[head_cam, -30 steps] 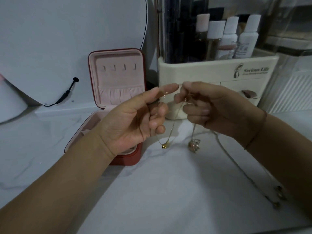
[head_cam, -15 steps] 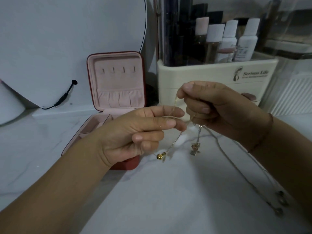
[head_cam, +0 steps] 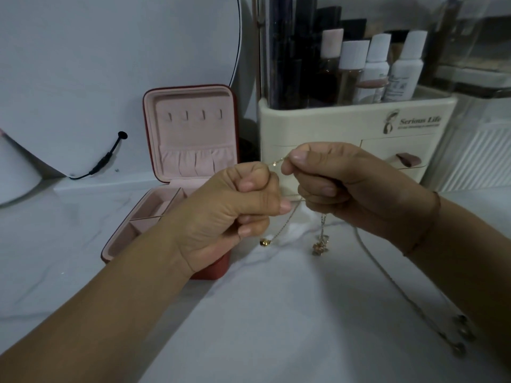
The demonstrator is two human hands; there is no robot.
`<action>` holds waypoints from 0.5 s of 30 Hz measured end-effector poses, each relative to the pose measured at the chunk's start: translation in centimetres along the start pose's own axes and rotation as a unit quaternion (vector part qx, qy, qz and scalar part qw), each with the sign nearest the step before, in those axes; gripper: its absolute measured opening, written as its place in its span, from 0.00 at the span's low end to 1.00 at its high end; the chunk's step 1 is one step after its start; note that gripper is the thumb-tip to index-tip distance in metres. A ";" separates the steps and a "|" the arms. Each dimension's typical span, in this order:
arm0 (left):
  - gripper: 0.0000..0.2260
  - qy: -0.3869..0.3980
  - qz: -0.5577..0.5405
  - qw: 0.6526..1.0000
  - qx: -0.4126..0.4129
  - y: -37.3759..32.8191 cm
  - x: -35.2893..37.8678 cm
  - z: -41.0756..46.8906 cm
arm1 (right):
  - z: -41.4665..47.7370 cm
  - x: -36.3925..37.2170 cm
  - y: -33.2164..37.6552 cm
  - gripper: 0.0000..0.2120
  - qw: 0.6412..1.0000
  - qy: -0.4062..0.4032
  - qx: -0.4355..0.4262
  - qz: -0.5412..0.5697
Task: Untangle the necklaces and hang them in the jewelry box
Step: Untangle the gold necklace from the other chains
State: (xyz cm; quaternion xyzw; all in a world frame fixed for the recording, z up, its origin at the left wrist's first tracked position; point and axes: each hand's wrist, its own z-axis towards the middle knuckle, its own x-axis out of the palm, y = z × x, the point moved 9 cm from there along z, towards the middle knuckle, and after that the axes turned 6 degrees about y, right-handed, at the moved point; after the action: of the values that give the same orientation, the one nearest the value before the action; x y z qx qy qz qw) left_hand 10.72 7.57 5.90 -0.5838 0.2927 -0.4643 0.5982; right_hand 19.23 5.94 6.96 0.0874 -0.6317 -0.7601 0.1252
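Note:
My left hand (head_cam: 235, 208) and my right hand (head_cam: 345, 186) are raised close together over the white table, both pinching thin necklace chains (head_cam: 276, 162) stretched between them. Below the hands dangle a small gold pendant (head_cam: 265, 242) on a gold chain and a rose-coloured flower pendant (head_cam: 320, 244) on a silver chain. A longer chain (head_cam: 387, 280) trails from my right hand down across the table to dark beads (head_cam: 461, 335) at the lower right. The red jewelry box (head_cam: 190, 134) stands open behind my left hand, its pink lid upright with several hooks (head_cam: 195, 115) bare.
A cream cosmetics organiser (head_cam: 356, 120) with bottles (head_cam: 378, 67) and a drawer stands behind my hands. A round mirror (head_cam: 110, 64) with a black cable (head_cam: 107, 157) leans at the left. White marble table (head_cam: 276, 313) lies in front.
My left hand has curled from loosely spread fingers into a tight pinch on the chain and risen beside my right hand. The gold pendant swung left and lower.

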 end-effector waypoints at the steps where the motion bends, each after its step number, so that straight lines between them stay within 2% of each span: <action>1: 0.15 0.011 -0.006 1.000 0.008 -0.1 0.0 -0.1 | 0.0 0.0 -0.1 0.09 1.000 -0.003 0.006 0.002; 3: 0.08 0.035 -0.002 0.999 0.001 -0.1 0.3 -0.3 | 0.0 -0.1 -0.1 0.10 1.000 -0.004 0.013 0.011; 6: 0.16 0.059 0.053 0.996 -0.049 0.5 0.7 -0.6 | -0.1 -0.3 0.1 0.10 1.000 0.000 0.003 0.025; 9: 0.15 0.023 0.108 0.991 -0.081 0.9 0.1 -0.5 | -0.1 -0.7 0.4 0.09 1.000 -0.008 -0.015 0.016; 15: 0.21 -0.011 0.075 0.996 -0.045 0.4 -0.6 -0.1 | -0.3 -1.5 0.8 0.07 0.999 -0.046 -0.027 -0.002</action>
State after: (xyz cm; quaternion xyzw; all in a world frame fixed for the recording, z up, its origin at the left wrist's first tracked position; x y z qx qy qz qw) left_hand 10.48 8.07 5.39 -0.5915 0.3496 -0.3979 0.6079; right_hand 20.78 6.02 7.61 0.0503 -0.6161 -0.7802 0.0962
